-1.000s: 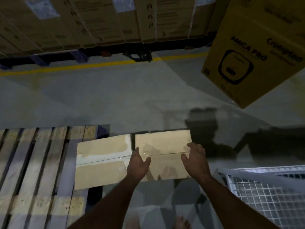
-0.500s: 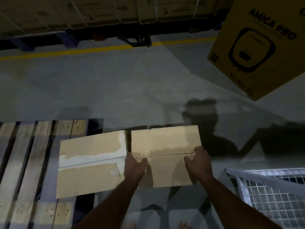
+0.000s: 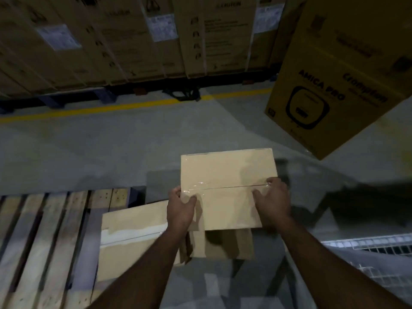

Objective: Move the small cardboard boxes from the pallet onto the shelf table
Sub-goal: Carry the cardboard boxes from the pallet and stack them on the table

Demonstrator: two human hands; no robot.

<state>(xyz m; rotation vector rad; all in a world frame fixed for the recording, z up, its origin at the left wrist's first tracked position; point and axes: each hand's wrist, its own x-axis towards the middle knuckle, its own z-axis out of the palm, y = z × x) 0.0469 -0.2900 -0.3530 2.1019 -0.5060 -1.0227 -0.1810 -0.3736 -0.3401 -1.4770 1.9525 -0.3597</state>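
- Small cardboard box (image 3: 227, 175) held up at centre, above the floor
- Left hand (image 3: 181, 210) grips its 9 o'clock edge, right hand (image 3: 273, 201) its 3 o'clock edge
- Second box (image 3: 133, 235) rests on pallet (image 3: 44, 241) at 8 o'clock
- Wire shelf table (image 3: 379, 248) at 4 o'clock

Taped tan cardboard box (image 3: 227, 175) held level above pallet (image 3: 44, 230); second box (image 3: 133, 237) lying on pallet edge

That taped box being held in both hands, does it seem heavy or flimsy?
The held box probably is light: the left hand and right hand carry it by its sides alone. It looks stiff, its top staying flat. The glossy tape seam might be slippery.
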